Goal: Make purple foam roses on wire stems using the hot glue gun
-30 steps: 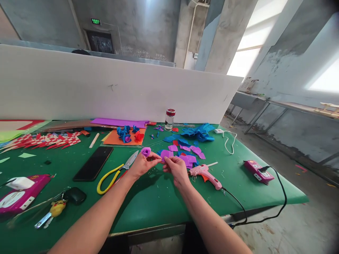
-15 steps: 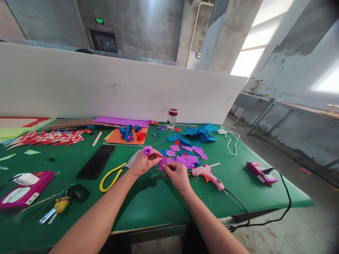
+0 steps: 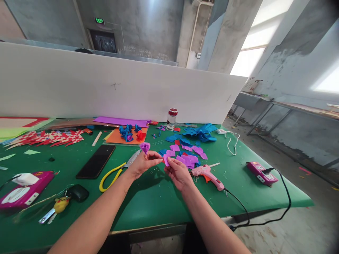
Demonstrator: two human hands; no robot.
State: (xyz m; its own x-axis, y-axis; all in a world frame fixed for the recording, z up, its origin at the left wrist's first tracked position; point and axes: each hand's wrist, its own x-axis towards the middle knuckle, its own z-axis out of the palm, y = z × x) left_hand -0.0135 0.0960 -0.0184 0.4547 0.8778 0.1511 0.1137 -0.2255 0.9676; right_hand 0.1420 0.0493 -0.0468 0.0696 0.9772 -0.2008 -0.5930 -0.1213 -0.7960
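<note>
My left hand (image 3: pixel 144 163) is closed around the base of a purple paper rose (image 3: pixel 144 147), whose bloom points up above the fingers. Between the fingertips of my right hand (image 3: pixel 180 173) is a purple paper petal (image 3: pixel 166 160), held close to the left fingertips. More purple petals (image 3: pixel 188 161) lie just beyond the right hand, mixed with blue and red pieces. To the right of that hand, a pink glue gun (image 3: pixel 208 174) rests on its side. Scissors with yellow handles (image 3: pixel 112 178) lie left of my left hand, their blades partly behind it.
A black phone (image 3: pixel 95 162), keys with a yellow charm (image 3: pixel 61 204) and a magenta power strip (image 3: pixel 29 190) occupy the left side. Finished paper flowers (image 3: pixel 129 133) sit on orange paper. A glass jar (image 3: pixel 171 120) stands near the white board (image 3: pixel 148 91). Another power strip (image 3: pixel 261 173) lies right.
The petal in my right hand has turned and now looks more curved, lifted slightly. My left hand has tilted the rose a little to the left.
</note>
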